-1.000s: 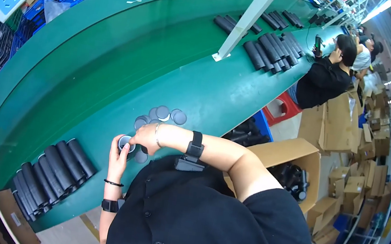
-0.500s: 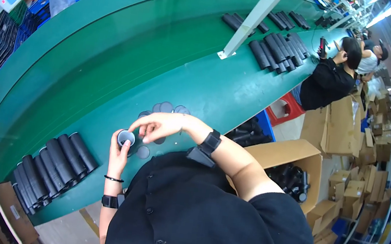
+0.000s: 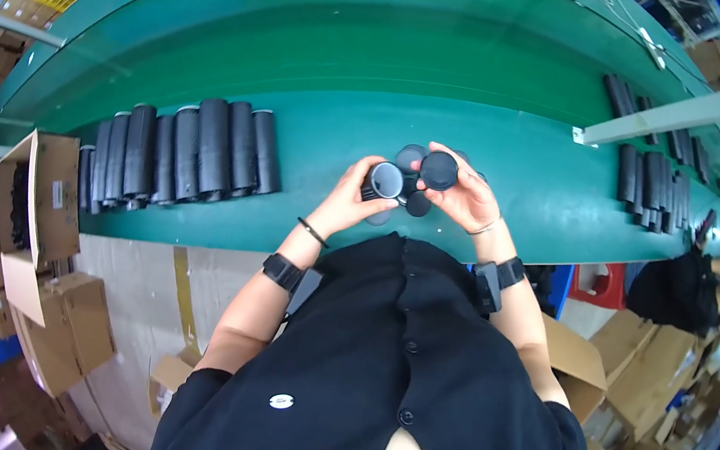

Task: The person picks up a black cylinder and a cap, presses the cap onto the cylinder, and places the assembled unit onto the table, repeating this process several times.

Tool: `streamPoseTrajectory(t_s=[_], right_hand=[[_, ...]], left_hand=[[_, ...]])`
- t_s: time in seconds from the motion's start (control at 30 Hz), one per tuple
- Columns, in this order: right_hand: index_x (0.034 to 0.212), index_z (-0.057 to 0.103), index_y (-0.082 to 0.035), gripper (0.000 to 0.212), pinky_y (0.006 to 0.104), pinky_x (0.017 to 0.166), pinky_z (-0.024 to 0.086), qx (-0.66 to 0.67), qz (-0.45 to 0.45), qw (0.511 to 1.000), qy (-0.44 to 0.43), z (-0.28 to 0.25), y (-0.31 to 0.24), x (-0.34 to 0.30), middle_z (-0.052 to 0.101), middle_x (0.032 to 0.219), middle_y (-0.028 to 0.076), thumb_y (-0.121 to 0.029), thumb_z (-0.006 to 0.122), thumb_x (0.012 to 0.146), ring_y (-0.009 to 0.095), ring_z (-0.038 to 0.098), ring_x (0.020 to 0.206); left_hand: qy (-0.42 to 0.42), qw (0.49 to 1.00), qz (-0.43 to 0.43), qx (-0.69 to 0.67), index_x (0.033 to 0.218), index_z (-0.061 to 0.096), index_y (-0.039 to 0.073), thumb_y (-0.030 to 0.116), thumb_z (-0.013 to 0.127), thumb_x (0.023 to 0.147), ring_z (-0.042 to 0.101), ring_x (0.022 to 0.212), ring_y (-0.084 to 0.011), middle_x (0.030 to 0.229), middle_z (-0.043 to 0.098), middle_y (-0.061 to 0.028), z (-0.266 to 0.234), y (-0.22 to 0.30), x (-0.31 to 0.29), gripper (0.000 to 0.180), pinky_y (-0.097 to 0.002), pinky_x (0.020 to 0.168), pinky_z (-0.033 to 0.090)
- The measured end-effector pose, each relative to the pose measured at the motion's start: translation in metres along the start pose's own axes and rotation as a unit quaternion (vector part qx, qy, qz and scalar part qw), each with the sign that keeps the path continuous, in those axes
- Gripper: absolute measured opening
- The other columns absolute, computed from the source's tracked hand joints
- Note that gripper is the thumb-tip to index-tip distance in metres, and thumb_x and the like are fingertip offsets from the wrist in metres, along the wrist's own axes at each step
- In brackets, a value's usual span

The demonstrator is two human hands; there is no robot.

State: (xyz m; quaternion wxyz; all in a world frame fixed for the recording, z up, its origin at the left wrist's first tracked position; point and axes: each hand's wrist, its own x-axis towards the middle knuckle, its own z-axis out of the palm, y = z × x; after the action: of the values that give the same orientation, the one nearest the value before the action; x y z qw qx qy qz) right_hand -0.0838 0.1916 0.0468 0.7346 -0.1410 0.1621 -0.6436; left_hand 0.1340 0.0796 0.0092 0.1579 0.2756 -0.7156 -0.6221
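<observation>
My left hand (image 3: 344, 204) is wrapped round a short-looking dark tube (image 3: 386, 180), its open end facing up and showing a pale grey inside. Between the thumb and fingers of my right hand (image 3: 466, 203) is a round black disc (image 3: 438, 171), held flat side up just right of the tube's mouth. Disc and tube are close, but I cannot tell whether they touch. Several loose dark discs (image 3: 418, 204) lie on the green table (image 3: 336, 130) around and under both hands, partly hidden by them.
A row of black tubes (image 3: 177, 153) lies to the left, beside a cardboard box (image 3: 56, 192). More black tubes (image 3: 654, 185) lie at the far right near a pale metal post (image 3: 669, 118). A co-worker (image 3: 680, 290) sits there by a red stool (image 3: 600, 285). Another cardboard box (image 3: 570, 351) stands by my right arm.
My right hand was bent over the loose discs; now it holds a black disc near the tube. My left hand keeps hold of the tube. The view has swung leftward.
</observation>
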Motion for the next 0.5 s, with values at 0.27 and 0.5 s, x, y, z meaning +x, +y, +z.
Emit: streamPoseTrajectory(t_s=[0.27, 0.5], right_hand=[[0.127, 0.057, -0.005, 0.056, 0.0390, 0.099, 0.045, -0.738, -0.091, 0.669, 0.000, 0.041, 0.009, 0.021, 0.058, 0.124, 0.015, -0.002, 0.071, 0.073, 0.031, 0.055, 0.114], [0.123, 0.060, -0.004, 0.057, 0.0404, 0.101, 0.042, -0.790, -0.088, 0.606, -0.020, 0.039, 0.017, 0.027, 0.059, 0.125, 0.015, 0.003, 0.069, 0.067, 0.033, 0.054, 0.116]], left_hand=[[0.021, 0.998, 0.043, 0.046, 0.132, 0.043, 0.005, 0.048, 0.078, 0.073, 0.048, 0.117, -0.0348, 0.124, 0.050, -0.0186, 0.003, -0.003, -0.002, 0.081, -0.0437, 0.100, 0.039], [0.056, 0.994, 0.062, 0.075, 0.129, 0.044, 0.005, 0.053, 0.068, 0.081, 0.047, 0.115, -0.0352, 0.119, 0.052, -0.0174, 0.010, -0.007, -0.004, 0.073, -0.0459, 0.100, 0.034]])
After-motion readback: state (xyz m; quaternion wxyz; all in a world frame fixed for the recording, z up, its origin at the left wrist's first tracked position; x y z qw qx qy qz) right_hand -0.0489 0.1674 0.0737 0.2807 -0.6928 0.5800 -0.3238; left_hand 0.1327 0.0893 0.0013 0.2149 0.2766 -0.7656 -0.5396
